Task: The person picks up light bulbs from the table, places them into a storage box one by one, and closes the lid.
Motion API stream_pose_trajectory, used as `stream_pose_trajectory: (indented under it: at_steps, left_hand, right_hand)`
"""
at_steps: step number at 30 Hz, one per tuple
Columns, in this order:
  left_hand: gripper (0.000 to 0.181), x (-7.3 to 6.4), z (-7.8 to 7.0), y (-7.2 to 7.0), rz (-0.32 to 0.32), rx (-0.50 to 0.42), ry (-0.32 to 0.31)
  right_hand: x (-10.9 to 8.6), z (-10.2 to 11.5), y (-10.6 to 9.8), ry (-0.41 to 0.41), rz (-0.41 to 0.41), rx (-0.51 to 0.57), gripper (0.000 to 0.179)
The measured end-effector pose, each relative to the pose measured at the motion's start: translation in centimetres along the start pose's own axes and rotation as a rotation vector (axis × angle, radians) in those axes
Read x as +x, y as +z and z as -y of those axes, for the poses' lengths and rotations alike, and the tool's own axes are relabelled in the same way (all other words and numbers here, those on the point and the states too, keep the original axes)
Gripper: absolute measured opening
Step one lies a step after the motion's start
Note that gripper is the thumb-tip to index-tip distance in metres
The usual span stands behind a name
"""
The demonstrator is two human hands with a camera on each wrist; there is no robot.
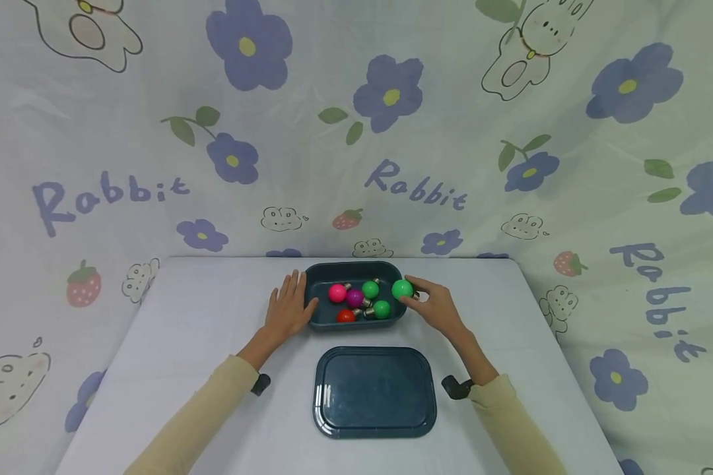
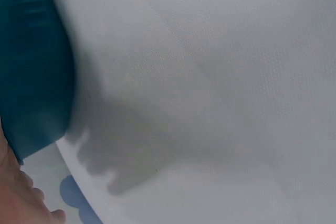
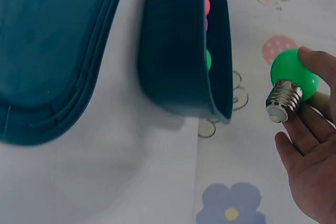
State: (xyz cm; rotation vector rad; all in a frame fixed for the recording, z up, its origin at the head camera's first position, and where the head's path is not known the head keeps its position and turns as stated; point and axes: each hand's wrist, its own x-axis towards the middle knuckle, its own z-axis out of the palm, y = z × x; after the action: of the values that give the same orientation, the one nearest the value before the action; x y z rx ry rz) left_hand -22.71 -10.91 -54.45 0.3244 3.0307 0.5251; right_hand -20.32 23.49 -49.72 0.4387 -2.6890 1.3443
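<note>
A green light bulb (image 3: 294,74) with a silver screw base is pinched between the thumb and fingers of my right hand (image 1: 436,307). In the head view it is over the right end of a dark teal box (image 1: 317,323). Inside the box lie a pink bulb (image 1: 337,293), a purple bulb (image 1: 354,299), a red bulb (image 1: 346,316) and two green ones, one of them a green bulb (image 1: 382,309) near the front wall. My left hand (image 1: 288,308) touches the left end of the box, its fingers straight and pointing away from me.
A dark teal lid (image 1: 375,392) lies flat on the white table (image 1: 214,316), between the box and me. Behind the table hangs a cloth backdrop (image 1: 309,178) printed with flowers and rabbits. Each wrist wears a small black camera.
</note>
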Motion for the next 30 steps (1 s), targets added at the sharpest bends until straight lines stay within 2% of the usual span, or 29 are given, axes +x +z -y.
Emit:
stream_pose_trajectory:
  at_steps: [4,10,17,30]
  left_hand:
    - [0.076,0.0,0.0,0.0,-0.001,0.001,0.003]
    - [0.075,0.0,0.1,0.0,-0.012,-0.002,0.009]
    - [0.074,0.1,0.3,0.2,-0.008,0.008,0.011]
    - [0.075,0.1,0.5,0.4,-0.019,0.013,0.023]
  right_hand:
    - [1.0,1.0,1.2,-0.015,0.020,0.016,0.054]
    - [2.1,2.5,3.7,-0.045,0.046,-0.040,0.050]
    - [2.9,3.6,6.7,-0.041,0.121,-0.055,0.048]
    - [4.8,3.6,11.1,-0.137,0.162,-0.118,0.048]
